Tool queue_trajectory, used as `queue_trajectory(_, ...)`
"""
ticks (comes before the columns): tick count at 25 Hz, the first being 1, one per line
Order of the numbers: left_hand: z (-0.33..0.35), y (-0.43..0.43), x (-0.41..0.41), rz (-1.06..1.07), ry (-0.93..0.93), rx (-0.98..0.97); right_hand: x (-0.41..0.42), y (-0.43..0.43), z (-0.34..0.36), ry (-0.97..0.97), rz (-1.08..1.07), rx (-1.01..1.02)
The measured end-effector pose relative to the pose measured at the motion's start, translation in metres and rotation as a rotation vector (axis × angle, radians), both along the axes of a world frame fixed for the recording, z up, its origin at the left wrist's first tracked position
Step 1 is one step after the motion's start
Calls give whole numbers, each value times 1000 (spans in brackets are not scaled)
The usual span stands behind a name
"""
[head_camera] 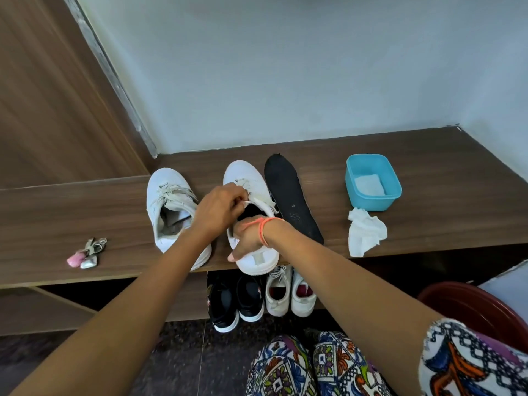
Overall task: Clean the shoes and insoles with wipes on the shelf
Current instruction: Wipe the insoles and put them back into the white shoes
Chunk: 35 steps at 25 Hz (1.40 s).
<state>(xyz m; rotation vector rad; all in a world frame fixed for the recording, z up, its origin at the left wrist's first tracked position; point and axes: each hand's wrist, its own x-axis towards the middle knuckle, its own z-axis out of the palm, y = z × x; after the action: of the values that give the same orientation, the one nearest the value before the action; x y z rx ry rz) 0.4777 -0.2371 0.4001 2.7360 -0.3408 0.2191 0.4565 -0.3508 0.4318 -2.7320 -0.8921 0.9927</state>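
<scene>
Shoes: right shoe (251, 224) held at the heel by right hand (247, 238); left hand (220, 208) fingers pinch its tongue, seemingly working its insole; next, lift it clear.

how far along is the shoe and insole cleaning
Early to middle. Done: one black insole lies out on the shelf, a crumpled wipe beside it. In hand: left hand and right hand work at the opening of the right white shoe. Left: the other white shoe.
</scene>
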Motion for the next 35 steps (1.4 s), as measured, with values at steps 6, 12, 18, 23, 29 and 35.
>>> queue_trajectory(6,1,0,-15,226,-3,-714,-20,-26,-26,-508,-472,806)
queue_trajectory(12,2,-11,-9,295,170,-546,25,-54,-33,-454,-661,564)
queue_trajectory(18,17,-17,4,407,92,-648,31,-57,-23,-355,-749,695)
queue_trajectory(23,28,-20,-1,452,262,-1180,34,-58,24,273,-1180,1165)
queue_trajectory(29,64,-20,8,330,156,-1529,37,-54,45,243,-775,1119)
queue_trajectory(35,86,-7,9,191,165,-1501,30,-27,8,-84,-696,711)
